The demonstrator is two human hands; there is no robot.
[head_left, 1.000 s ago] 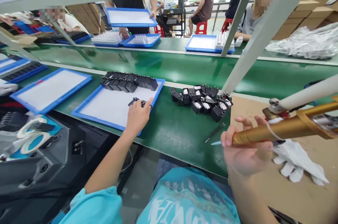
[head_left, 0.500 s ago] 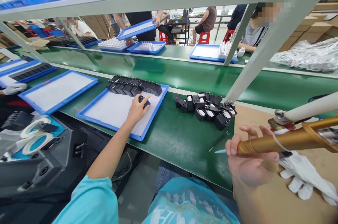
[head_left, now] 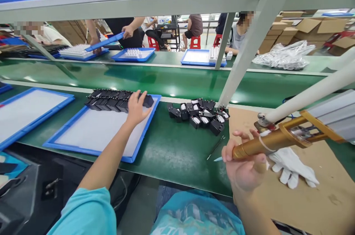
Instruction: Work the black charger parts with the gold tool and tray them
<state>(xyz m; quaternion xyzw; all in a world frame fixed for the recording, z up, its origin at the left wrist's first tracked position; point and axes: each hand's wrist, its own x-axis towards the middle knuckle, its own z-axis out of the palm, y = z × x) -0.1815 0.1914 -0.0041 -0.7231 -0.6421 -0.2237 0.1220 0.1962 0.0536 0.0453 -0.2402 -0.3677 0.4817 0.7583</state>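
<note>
My left hand (head_left: 136,108) is over the right end of the rows of black plastic housings (head_left: 109,104), fingers apart, resting against or just above them; the exact contact is hidden. These housings stand packed along the back of a blue-rimmed tray (head_left: 83,149) with a white bottom. My right hand (head_left: 245,168) is wrapped around a gold-coloured cylindrical hand tool (head_left: 266,142) with a light-blue tip pointing left. Between the hands, a loose heap of black housings (head_left: 217,127) with white parts inside lies on the green table. Tweezers (head_left: 215,147) lie in front of the heap.
White gloves (head_left: 294,166) lie on a brown cardboard sheet (head_left: 318,198) at right. A white slanted post (head_left: 249,48) and overhead shelf (head_left: 166,0) frame the bench. A second blue-rimmed tray (head_left: 33,116) sits at left. Across the belt, co-workers handle trays of white parts.
My left hand has carried a black housing up to the back row's right end and its fingers have spread. My right hand still grips the tool. The view has turned right.
</note>
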